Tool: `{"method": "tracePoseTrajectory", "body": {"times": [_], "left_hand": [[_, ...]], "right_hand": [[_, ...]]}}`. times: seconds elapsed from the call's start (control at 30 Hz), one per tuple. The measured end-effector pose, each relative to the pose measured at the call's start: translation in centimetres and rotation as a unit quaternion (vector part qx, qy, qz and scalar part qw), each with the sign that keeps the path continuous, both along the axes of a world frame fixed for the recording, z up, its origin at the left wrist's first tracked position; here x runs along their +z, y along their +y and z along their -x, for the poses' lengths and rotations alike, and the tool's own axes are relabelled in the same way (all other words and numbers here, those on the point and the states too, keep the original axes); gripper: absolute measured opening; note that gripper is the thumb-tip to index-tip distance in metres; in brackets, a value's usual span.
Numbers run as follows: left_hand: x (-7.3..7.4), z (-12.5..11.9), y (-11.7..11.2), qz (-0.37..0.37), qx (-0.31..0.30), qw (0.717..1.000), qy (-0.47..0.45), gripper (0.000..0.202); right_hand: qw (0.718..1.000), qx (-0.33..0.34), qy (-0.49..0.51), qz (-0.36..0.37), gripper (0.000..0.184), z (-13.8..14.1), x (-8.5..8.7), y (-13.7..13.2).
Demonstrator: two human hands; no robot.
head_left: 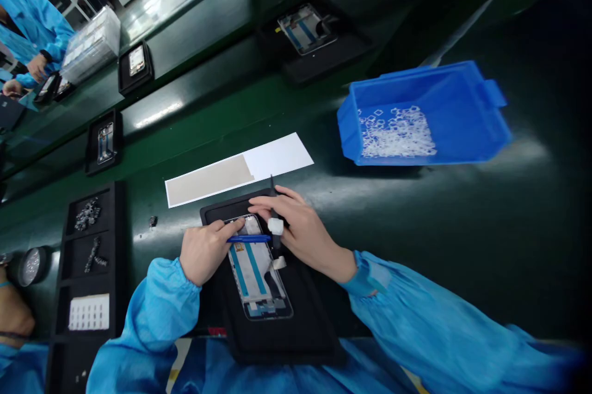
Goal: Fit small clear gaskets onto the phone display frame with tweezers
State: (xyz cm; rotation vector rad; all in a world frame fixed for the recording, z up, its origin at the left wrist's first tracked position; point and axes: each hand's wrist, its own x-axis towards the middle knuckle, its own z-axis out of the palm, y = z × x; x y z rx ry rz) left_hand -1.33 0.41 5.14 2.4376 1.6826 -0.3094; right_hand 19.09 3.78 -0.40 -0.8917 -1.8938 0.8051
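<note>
Phone frame (248, 267) lies in the black tray (287, 344) on the green desk (370, 215). Left hand (206, 249) touches its far end, the fingers narrow around a blue pen-like tool (250, 238). Fingers of the right hand (308, 230) hold a dark tweezers-like tool (277, 241). Work in hand seems to be careful pressing at this end; it calls for keeping the frame steady.

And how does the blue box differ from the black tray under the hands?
The blue box is deep; the black tray is shallow. The box holds many small white pieces; the tray carries one phone frame. The box stands farther off than the tray. Both hold parts.
</note>
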Motion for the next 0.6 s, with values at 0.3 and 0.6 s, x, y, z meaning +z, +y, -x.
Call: {"method": "tracePoseTrajectory", "body": {"times": [0.3,0.6], "left_hand": [[-3.9,1.9,-2.3,-0.148,0.114,0.944,-0.272,0.041],[-4.4,1.5,-2.7,-0.223,0.04,0.935,-0.274,0.04]], "right_hand": [[0.995,0.026,0.043,0.083,0.027,-1.3,1.6,-0.9],[1.0,0.017,-0.018,-0.007,0.017,-0.6,0.9,-0.3]]}}
